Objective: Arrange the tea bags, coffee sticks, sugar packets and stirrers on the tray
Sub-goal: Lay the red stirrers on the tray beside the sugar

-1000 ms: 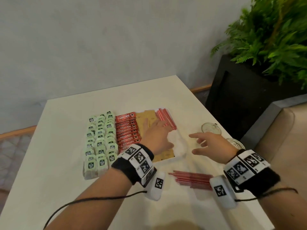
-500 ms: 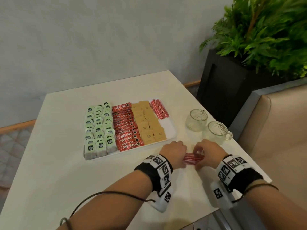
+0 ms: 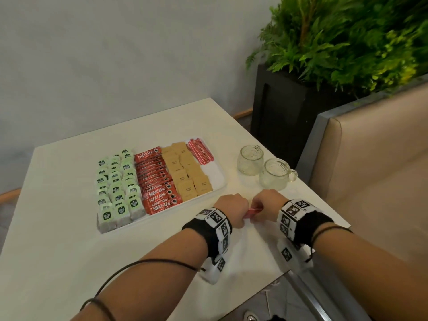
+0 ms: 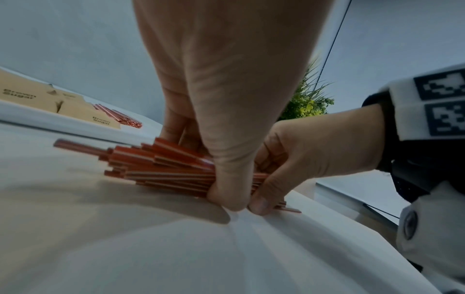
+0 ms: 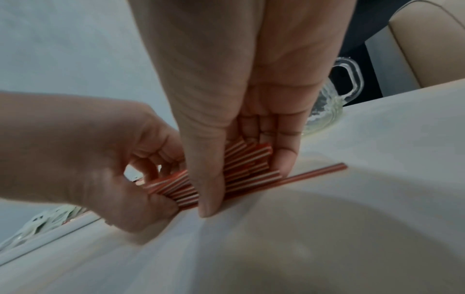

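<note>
head view: both hands sit at the table's point(image 3: 69, 239) near edge, just in front of the tray's point(image 3: 221, 185) near right corner. left hand point(image 3: 232, 210) and right hand point(image 3: 266, 205) are curled around a loose bundle of stirrers point(image 3: 253, 212), only a red sliver shows between them.
tray so far: tea bags point(image 3: 117, 188) on the left, coffee sticks point(image 3: 156, 179) next, sugar packets point(image 3: 186, 173) after that, and one batch of tray stirrers point(image 3: 199, 151) at the far right corner. white gap still bare at the near right corner, so I'd guess that's where this bundle goes.
extras: two glass mugs point(image 3: 264, 169) near the table's right edge, pretty close to the right hand.
left wrist view: left thumb and fingers pinch the bundle from above, ends fan out unevenly toward the tray. right thumb is pressed in right next to the left one. bundle lies on the table, not lifted.
right wrist view: right fingers point(image 5: 281, 151) wrap the far side of the bundle, thumb on the near side. one stray stirrer point(image 5: 319, 173) pokes out along the table past the fingers, not really caught in the grip.
how I'd do it: sweep that stray in first, tap the ends square against the table, then squeeze from both sides before lifting. they look slick and thin, so a loose pinch probably drops a few.
watch out: mug handle is near, keep the right elbow tucked.
</note>
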A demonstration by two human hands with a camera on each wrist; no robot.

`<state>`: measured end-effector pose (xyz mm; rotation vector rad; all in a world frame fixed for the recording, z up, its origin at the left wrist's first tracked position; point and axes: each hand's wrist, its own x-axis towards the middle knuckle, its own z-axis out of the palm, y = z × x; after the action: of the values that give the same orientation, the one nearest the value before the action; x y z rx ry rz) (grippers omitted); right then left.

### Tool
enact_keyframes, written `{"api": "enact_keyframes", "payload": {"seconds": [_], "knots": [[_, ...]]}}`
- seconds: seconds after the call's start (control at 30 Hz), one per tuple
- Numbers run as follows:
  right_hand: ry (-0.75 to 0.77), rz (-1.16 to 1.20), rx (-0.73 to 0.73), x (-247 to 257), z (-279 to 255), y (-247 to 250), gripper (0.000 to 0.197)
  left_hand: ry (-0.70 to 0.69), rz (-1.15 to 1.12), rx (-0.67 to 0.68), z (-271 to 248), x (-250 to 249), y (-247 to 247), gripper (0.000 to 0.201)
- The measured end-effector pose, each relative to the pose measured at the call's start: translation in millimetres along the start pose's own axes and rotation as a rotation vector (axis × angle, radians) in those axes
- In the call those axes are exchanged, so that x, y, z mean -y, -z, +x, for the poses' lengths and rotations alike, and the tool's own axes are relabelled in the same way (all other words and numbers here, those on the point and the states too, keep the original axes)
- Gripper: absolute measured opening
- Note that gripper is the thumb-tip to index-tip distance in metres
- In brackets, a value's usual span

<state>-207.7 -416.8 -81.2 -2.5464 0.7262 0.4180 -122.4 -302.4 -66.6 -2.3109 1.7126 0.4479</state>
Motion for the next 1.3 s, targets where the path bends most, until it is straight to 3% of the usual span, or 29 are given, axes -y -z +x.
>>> {"api": "enact_keyframes", "payload": {"seconds": [0.37, 0.73, 0.87, 0.97, 1.03, 1.13, 1.2, 1.3], "knots": [[0.043, -0.134, 0.008, 13, 4, -18, 0.031, 0.019, -0.041, -0.090, 1, 10, -23, 0.031], [0.140, -0.354, 0.031, 25, 3, -23, 0.037, 0.025, 0.075, -0.090, -15, 9, -32, 0.029], [0.186, -0.371, 0.016, 40, 3, 12, 0.027, 0.069, -0.217, -0.075, -19, 25, -15, 0.020], [0.253, -0.307, -0.095, 58, 4, 56, 0.017, 0.087, -0.442, -0.113, -27, 45, 7, 0.021], [0.298, -0.239, -0.176, 74, 5, 86, 0.023, 0.096, -0.549, -0.143, -35, 60, 27, 0.025], [0.414, -0.273, -0.341, 93, 8, 126, 0.050, 0.107, -0.692, -0.221, -51, 83, 54, 0.029], [0.476, -0.114, -0.434, 104, 8, 143, 0.064, 0.120, -0.809, -0.259, -61, 94, 67, 0.026], [0.507, 0.215, -0.401, 127, 12, 152, 0.060, 0.133, -0.997, -0.307, -75, 102, 85, 0.020]]}}
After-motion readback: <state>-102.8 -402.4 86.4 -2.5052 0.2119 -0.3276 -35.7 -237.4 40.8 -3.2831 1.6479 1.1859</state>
